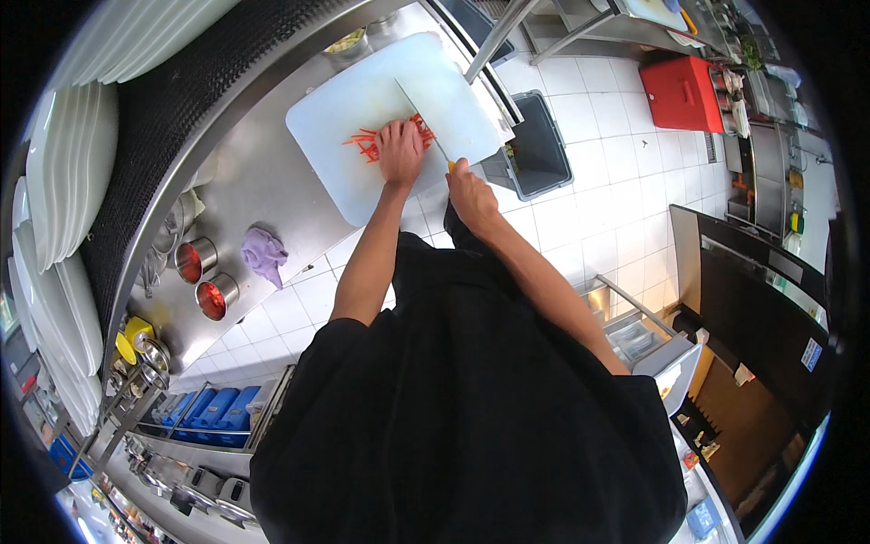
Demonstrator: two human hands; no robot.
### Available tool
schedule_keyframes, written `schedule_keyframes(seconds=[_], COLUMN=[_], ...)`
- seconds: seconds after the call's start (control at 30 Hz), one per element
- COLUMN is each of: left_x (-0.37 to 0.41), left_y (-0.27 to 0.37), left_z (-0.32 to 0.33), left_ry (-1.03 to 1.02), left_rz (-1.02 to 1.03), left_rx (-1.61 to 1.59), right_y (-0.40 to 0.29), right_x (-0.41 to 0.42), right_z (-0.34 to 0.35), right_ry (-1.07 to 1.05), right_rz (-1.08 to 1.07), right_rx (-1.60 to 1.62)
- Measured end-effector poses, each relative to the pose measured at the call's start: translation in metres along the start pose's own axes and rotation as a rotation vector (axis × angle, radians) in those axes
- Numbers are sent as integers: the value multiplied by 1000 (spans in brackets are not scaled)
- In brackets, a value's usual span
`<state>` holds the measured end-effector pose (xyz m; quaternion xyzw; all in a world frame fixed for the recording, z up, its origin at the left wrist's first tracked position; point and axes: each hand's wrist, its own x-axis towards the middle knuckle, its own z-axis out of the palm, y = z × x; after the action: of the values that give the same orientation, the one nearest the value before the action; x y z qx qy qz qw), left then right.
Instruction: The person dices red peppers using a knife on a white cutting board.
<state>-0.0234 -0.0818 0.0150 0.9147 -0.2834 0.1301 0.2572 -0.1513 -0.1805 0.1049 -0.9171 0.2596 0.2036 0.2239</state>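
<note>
On a large white cutting board, my left hand presses down on a small pile of thin red strips that look like bell pepper. My right hand is closed around the yellow handle of a kitchen knife. The blade lies across the strips just right of my left fingertips, its tip pointing to the far side of the board. A few strips lie on the blade's right side. The blade's lower edge cannot be seen clearly from above.
Left on the steel counter are a purple cloth and two metal containers of red food. Beyond the board stands a container of pale pieces. A grey bin stands right of the board. Stacked white plates sit on the shelf at left.
</note>
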Motion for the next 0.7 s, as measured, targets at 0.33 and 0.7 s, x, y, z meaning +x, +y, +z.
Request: schedule_keyframes(seconds=[0.33,0.7], left_x=[2,1], left_y=[-2,-8], left_z=[-8,4], left_ry=[145,9], left_rz=[-36,-52], left_rx=[-220,13], right_y=[-20,-9], right_x=[3,-11], right_z=[-57,-28], right_ry=[99,-3], right_rz=[-96,-22], right_rx=[-12,-68])
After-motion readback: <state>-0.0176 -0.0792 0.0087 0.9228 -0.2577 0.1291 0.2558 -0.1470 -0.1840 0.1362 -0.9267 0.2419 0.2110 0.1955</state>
